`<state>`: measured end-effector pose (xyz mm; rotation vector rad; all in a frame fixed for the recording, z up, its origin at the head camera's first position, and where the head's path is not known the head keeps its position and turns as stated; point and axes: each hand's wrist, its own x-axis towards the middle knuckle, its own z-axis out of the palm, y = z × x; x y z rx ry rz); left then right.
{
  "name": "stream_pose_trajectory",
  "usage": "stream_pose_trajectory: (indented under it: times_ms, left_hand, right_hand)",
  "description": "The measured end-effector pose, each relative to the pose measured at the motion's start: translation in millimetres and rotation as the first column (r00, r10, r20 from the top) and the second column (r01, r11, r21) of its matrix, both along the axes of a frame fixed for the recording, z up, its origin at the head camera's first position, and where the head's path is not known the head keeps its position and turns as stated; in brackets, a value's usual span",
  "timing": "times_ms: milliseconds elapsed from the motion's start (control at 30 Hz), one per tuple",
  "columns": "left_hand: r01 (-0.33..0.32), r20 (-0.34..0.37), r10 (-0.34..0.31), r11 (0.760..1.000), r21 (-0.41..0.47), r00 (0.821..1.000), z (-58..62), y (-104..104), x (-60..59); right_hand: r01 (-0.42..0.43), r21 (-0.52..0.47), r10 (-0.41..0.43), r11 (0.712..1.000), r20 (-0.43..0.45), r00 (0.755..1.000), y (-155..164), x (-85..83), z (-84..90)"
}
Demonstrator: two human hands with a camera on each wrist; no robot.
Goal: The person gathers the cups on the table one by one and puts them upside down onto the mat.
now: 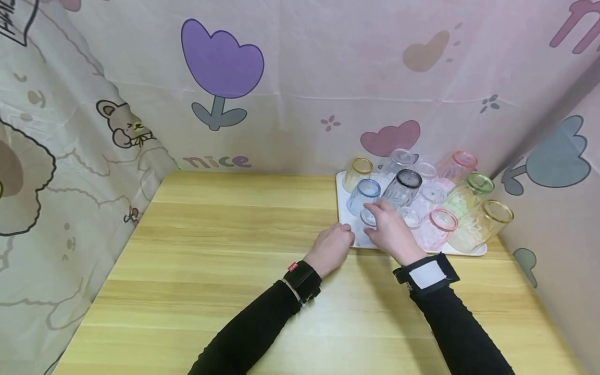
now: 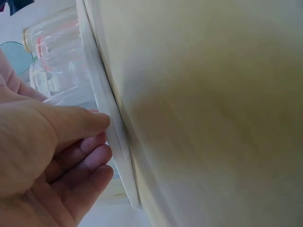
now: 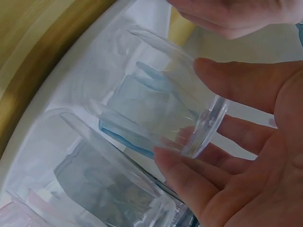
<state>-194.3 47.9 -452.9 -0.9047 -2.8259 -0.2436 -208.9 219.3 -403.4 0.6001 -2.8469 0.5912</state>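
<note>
A white tray (image 1: pixel 344 182) at the table's back right holds several tinted cups, mouths tilted up. My right hand (image 1: pixel 375 219) grips a small clear glass (image 1: pixel 369 217) at the tray's front left; in the right wrist view the thumb and fingers (image 3: pixel 182 189) curl round that clear glass (image 3: pixel 180 80) near its rim. Just behind it stand a blue cup (image 1: pixel 363 194) and a dark-rimmed grey cup (image 1: pixel 404 188). My left hand (image 1: pixel 344 237) sits at the tray's front left corner, thumb (image 2: pixel 94 120) on the tray rim (image 2: pixel 116 137), fingers curled below it.
Yellow, pink, green and clear cups (image 1: pixel 461 208) crowd the rest of the tray. Patterned cloth walls (image 1: pixel 220 78) close in the wooden table (image 1: pixel 225 260) at the back and both sides; the tray sits near the right wall.
</note>
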Motion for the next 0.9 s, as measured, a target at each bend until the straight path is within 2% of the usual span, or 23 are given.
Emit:
stream_pose_trajectory:
  times_ms: [333,500,633,767,900]
  left_hand:
    - [0.010,-0.012,-0.009,1.000,0.016,1.000,-1.0,2,2.1]
    - [0.043,0.042,-0.045,0.998,0.043,0.998,0.3,-1,2.2]
    - [0.046,0.134,-0.056,0.996,0.074,0.989,5.0,-9,0.8]
    - [0.006,0.193,-0.029,0.993,0.121,0.981,8.6,-27,-5.5]
    - [-0.097,0.180,0.072,0.986,0.135,0.981,15.7,-58,-15.8]
  right_hand:
    - [0.016,0.015,-0.016,1.000,0.024,1.000,3,3.8,-3.8]
    - [0.021,0.025,-0.022,0.999,0.029,0.999,4,7.0,-3.1]
    - [0.036,-0.007,-0.036,0.999,0.025,0.999,4,9.5,-2.9]
    - [0.076,-0.087,-0.077,0.993,-0.016,0.997,2,9.3,-1.3]
    - [0.088,-0.182,-0.110,0.979,-0.113,0.987,-5,2.6,0.5]
